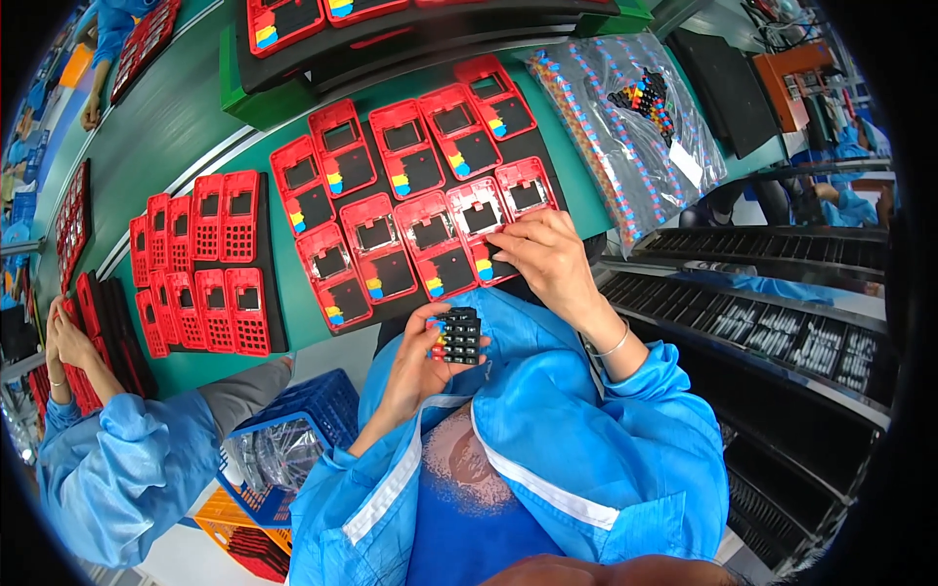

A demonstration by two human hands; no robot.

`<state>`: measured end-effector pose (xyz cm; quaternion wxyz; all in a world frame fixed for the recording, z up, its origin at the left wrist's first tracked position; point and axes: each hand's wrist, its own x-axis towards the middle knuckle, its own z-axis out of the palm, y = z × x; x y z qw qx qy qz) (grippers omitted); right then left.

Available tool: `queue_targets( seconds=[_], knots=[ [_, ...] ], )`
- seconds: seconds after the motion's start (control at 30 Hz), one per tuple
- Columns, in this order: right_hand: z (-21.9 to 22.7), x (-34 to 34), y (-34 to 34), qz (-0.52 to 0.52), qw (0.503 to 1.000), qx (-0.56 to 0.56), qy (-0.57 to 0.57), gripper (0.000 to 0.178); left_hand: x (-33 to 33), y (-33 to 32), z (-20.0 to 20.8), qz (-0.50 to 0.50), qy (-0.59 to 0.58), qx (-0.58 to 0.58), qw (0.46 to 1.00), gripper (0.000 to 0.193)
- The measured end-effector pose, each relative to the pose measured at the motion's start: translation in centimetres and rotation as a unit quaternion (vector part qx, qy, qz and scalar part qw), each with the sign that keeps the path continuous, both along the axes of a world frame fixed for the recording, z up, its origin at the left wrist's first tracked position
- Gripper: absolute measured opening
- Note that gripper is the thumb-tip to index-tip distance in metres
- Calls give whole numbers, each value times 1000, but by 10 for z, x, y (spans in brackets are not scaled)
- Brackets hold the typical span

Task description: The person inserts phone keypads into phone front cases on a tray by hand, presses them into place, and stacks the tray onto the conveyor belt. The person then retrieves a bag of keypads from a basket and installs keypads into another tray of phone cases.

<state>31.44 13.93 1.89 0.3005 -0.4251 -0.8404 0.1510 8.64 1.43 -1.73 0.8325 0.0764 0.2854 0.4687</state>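
My left hand, low in front of my body, is closed round a small stack of black keypads with some blue, yellow and red keys at one edge. My right hand reaches over the near right part of a black tray. Its thumb and fingers are pinched together at the lower part of a red phone housing; what they hold, if anything, is hidden. Several such housings lie in two rows on the tray, many with blue and yellow keys at a lower corner.
A clear bag of keypads lies at the right of the green table. Left stands another tray of red housings, beside a co-worker's hands. A blue crate sits below; black racks are at my right.
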Motion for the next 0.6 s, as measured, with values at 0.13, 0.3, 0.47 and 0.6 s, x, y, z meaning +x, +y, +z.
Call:
queue_targets(
  seconds=[0.13, 0.3, 0.47, 0.6],
  knots=[
    [-5, -2, 4, 8, 999, 30, -12, 32, 2, 1, 2, 0, 3, -5, 1000, 31],
    [-1, 5, -5, 20, 994, 109, 12, 33, 2, 2, 5, -10, -18, -12, 1000, 29],
    [11, 4, -5, 53, 993, 72, -73, 32, 8, 11, 16, -17, -33, -2, 999, 28],
    [45, -1, -27, 118, 985, -79, 100, 34, 15, 11, 19, 24, -32, 35, 999, 30]
  ],
)
